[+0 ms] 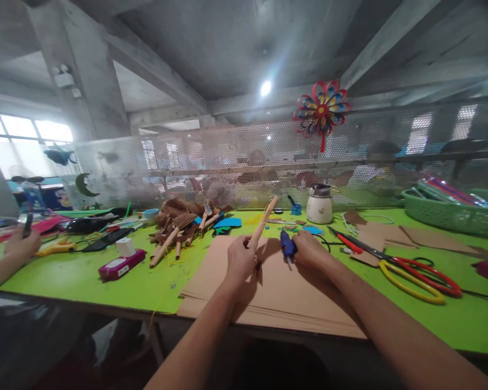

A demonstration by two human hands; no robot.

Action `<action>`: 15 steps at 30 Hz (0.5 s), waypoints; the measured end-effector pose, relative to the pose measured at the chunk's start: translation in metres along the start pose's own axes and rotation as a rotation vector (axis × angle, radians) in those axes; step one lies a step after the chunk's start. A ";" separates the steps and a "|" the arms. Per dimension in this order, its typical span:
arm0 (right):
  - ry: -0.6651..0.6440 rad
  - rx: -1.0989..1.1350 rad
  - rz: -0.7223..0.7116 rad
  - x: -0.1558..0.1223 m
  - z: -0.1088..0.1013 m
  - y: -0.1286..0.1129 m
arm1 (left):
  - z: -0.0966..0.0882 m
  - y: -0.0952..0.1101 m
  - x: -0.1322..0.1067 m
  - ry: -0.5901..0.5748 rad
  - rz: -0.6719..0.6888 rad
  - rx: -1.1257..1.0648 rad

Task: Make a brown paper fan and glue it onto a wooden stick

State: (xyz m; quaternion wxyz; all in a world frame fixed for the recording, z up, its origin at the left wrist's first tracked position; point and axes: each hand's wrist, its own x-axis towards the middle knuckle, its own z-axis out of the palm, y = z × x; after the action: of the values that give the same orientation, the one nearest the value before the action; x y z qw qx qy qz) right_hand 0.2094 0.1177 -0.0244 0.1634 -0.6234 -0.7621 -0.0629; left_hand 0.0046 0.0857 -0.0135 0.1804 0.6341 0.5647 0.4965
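Note:
My left hand [239,261] is closed round a thin rolled brown stick [263,221] that points up and away to the right. My right hand [309,250] grips a blue glue gun [287,245], its nozzle pointing down toward the brown cardboard sheets [276,292] stacked on the green table [106,276]. Both hands hover over the cardboard, a short gap between them.
A pile of brown sticks [179,227] lies at the back left, a white pot [319,206] behind. Large red and yellow scissors [415,268] rest at right, a green basket [451,214] beyond. Another person's hand [20,245] holds a dark object at far left. A mesh screen [244,162] backs the table.

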 end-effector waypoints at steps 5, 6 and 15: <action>-0.018 0.559 0.142 0.000 -0.023 0.015 | -0.003 -0.008 0.001 0.116 0.137 0.134; 0.005 0.705 0.159 -0.002 -0.029 0.017 | -0.003 -0.009 0.000 0.126 0.135 0.138; -0.200 1.427 -0.186 -0.027 -0.060 0.001 | -0.003 -0.008 0.001 0.139 0.099 0.106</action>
State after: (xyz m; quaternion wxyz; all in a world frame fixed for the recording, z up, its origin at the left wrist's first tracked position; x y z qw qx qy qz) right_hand 0.2250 0.0751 0.0233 0.4538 -0.3006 -0.6786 0.4932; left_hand -0.0023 0.0879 -0.0183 0.0823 0.6337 0.5694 0.5172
